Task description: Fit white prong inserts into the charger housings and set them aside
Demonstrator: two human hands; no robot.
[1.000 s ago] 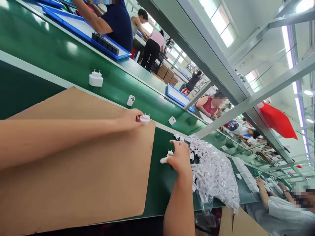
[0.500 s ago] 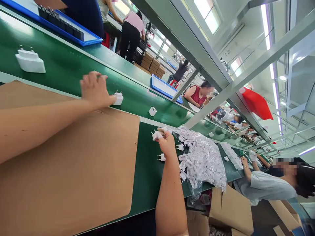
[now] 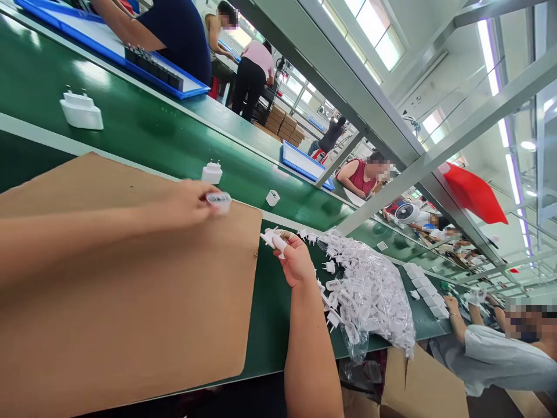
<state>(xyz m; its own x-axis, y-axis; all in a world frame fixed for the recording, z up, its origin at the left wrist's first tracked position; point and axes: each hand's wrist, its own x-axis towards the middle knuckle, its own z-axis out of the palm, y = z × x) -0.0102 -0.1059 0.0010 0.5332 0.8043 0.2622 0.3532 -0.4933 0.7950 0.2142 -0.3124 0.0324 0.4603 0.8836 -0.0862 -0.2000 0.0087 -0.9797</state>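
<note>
My left hand (image 3: 191, 203), smeared by motion, is closed around a white plastic charger housing (image 3: 218, 201) above the far edge of a large brown cardboard sheet (image 3: 130, 302). Just beyond it a white plug charger (image 3: 212, 173) rests on the green conveyor belt (image 3: 243, 183) with its pins up. Closer to the bagged parts, my right hand (image 3: 298, 261) pinches white plug pieces (image 3: 275, 239); their exact number is partly hidden by the fingers. Beside it, loose white plug parts (image 3: 331, 267) spill from a clear plastic bag (image 3: 374, 290) full of similar pieces.
Another charger (image 3: 82, 110) and a small white housing (image 3: 272, 198) lie on the belt. Blue trays (image 3: 307, 162) line its far side, one with black parts (image 3: 154, 69). A metal frame (image 3: 348, 223) rises beyond the bag. A co-worker (image 3: 500, 348) sits right, behind cardboard boxes (image 3: 422, 380).
My left hand has come off the belt toward the cardboard and now grips a white housing. My right hand has turned the plug pieces slightly. The camera view has shifted left.
</note>
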